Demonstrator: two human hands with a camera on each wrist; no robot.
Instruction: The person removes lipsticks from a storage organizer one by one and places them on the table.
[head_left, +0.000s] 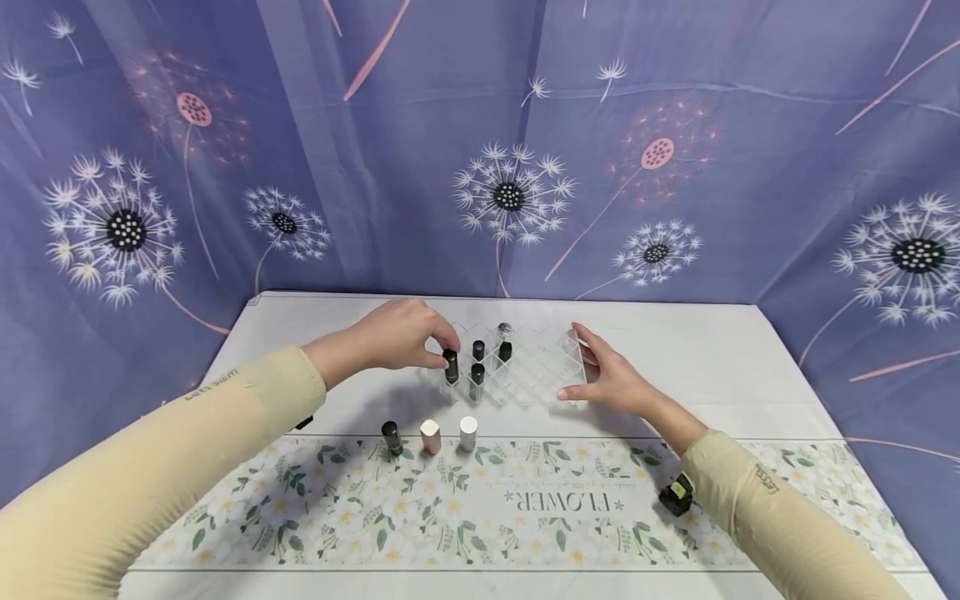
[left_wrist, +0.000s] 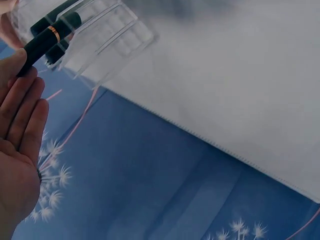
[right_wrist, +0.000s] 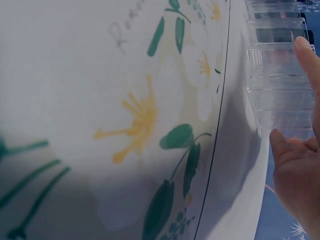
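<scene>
My left hand [head_left: 405, 333] pinches a black lipstick tube [head_left: 451, 367] between thumb and fingers at the left end of a clear lipstick organizer [head_left: 536, 371]. In the left wrist view, that lipstick has a gold ring round it, and its far end overlaps the organizer [left_wrist: 112, 37]. Several dark tubes [head_left: 477, 381] stand in slots beside it, one near a clear-topped piece [head_left: 505, 331]. At the organizer's right end, my right hand [head_left: 613, 377] holds it, thumb at the near corner and fingers at the far corner.
In front of the organizer stand a dark tube [head_left: 392, 438], a pink tube [head_left: 431, 437] and a white tube [head_left: 468, 434]. They are by the edge of a floral strip [head_left: 525, 533] on the white table. A patterned blue curtain [head_left: 420, 167] rises behind.
</scene>
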